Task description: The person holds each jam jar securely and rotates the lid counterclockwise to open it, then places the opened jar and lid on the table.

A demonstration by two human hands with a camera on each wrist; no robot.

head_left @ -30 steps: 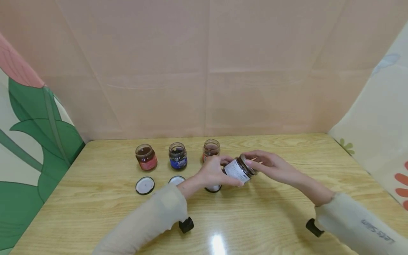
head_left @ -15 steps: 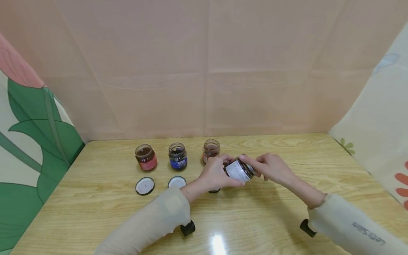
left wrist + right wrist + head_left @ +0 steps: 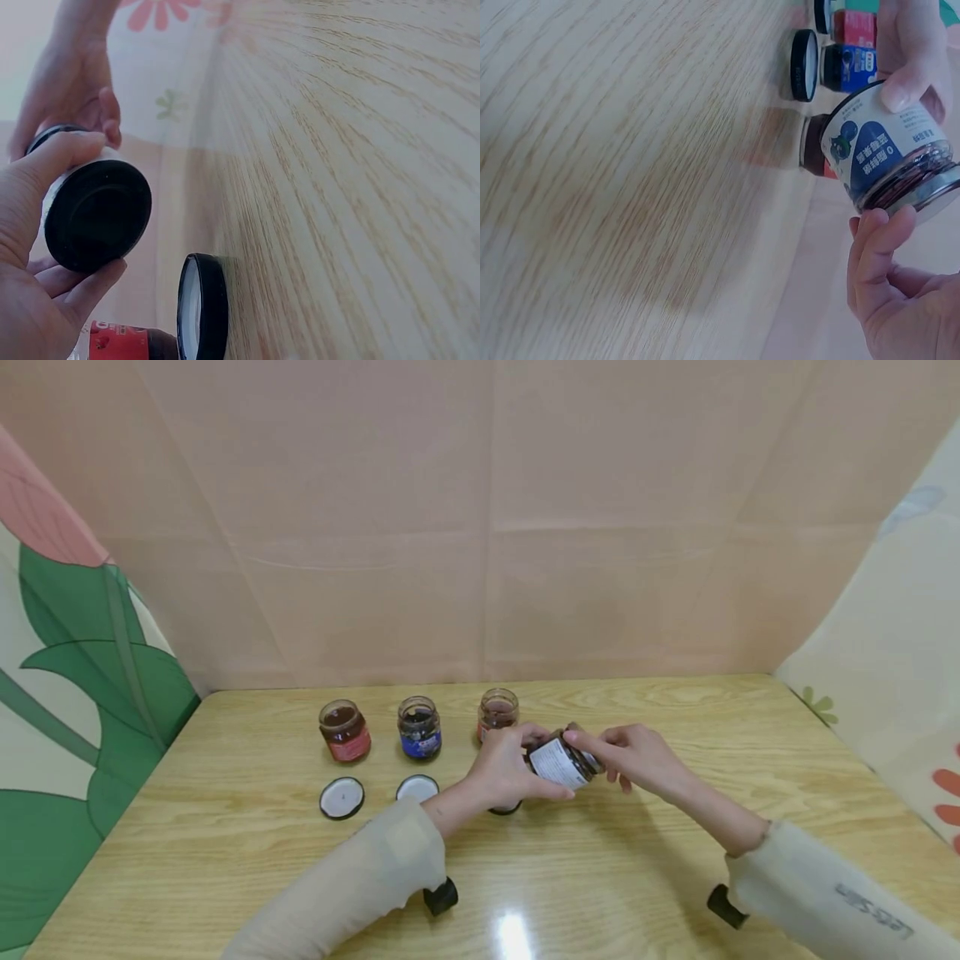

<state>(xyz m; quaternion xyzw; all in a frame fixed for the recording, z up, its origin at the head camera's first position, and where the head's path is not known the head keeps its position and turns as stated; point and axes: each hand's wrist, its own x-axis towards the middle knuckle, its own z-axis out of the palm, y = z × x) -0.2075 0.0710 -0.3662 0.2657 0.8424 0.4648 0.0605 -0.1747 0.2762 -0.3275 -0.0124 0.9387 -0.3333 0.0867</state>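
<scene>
In the head view, my left hand [image 3: 504, 770] grips a tilted jam jar [image 3: 558, 764] around its body, above the table. Its white label with blue berries on the jar [image 3: 877, 142] shows in the right wrist view. The dark base of the jar [image 3: 97, 214] faces the left wrist camera. At the other end, my right hand [image 3: 637, 758] holds the jar's lid [image 3: 930, 193] with its thumb and fingers; part of the lid is hidden by them. Behind my left hand stands an open jar with a red label [image 3: 497, 714], partly covered.
Further left on the wooden table [image 3: 225, 860] are an open blue-labelled jar [image 3: 419, 728] and an open red-labelled jar [image 3: 345, 731]. Upturned lids lie in front of the jars: one at left [image 3: 342, 797], one in the middle [image 3: 417, 787], one partly under my left hand [image 3: 202, 307].
My right hand has turned at the lid, from fingers spread over its far side to a thumb-and-finger hold. The left hand keeps gripping the jar almost in place.
</scene>
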